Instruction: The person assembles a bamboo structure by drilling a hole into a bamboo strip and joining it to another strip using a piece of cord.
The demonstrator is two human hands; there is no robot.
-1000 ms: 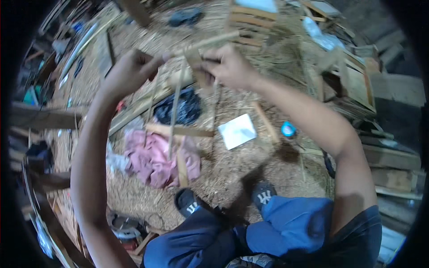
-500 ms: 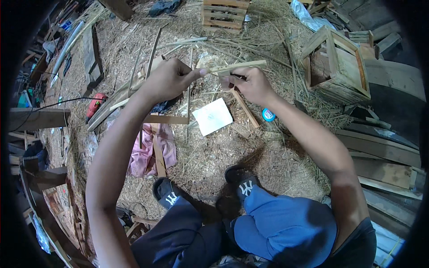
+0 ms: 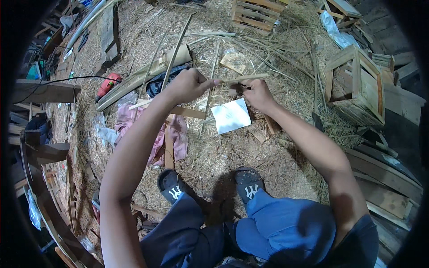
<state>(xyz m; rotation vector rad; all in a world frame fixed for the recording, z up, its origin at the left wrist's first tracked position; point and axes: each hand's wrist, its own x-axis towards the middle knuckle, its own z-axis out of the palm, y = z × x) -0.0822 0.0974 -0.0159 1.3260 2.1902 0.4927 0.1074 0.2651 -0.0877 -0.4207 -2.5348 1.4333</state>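
Observation:
My left hand (image 3: 192, 87) pinches one end of a thin, pale wooden strip (image 3: 245, 78) held almost level above the floor. My right hand (image 3: 257, 96) is closed at the strip's other side, gripping it together with a short, darker flat wood piece (image 3: 235, 88) beneath it; whether these two pieces touch is unclear. A white sheet of paper (image 3: 230, 115) lies on the floor below my hands, with a black plastic bag (image 3: 161, 79) and a loose plank (image 3: 192, 111) to its left.
A red power tool (image 3: 108, 87) with a black cord lies left. Pink cloth (image 3: 178, 140) lies near my sandalled feet. An open wooden box (image 3: 362, 98) and stacked boards (image 3: 384, 196) are right, a slatted crate (image 3: 257, 13) at the back, timbers (image 3: 33, 152) along the left.
The short flat piece has gone from crossing upright over the strip to lying low beneath it. My view has shifted, and my right arm now covers the small blue round container.

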